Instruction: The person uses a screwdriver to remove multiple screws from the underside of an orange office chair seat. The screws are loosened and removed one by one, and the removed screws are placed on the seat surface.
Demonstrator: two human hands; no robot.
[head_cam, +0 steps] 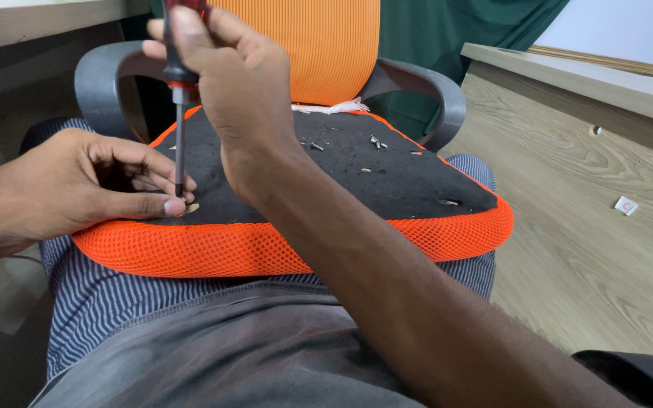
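Nearest the camera, the person's lap in striped shorts [92, 302] carries an upturned chair seat [387, 177], its black underside facing up inside an orange mesh rim, so the fastenings are within easy reach. At the seat's near left corner the left hand [69, 185] rests on the rim, thumb and forefinger pinched together around the tip of a screwdriver [179, 113], apparently to steady it on a small fastener there, which is too small to make out. The right hand [228, 75] is wrapped shut around the red and black handle from above, holding the shaft upright. Farther back, loose screws [376, 141] lie scattered toward the seat's far edge. Beyond stand the grey armrests [107, 79] and the orange backrest [326, 45] of an office chair.
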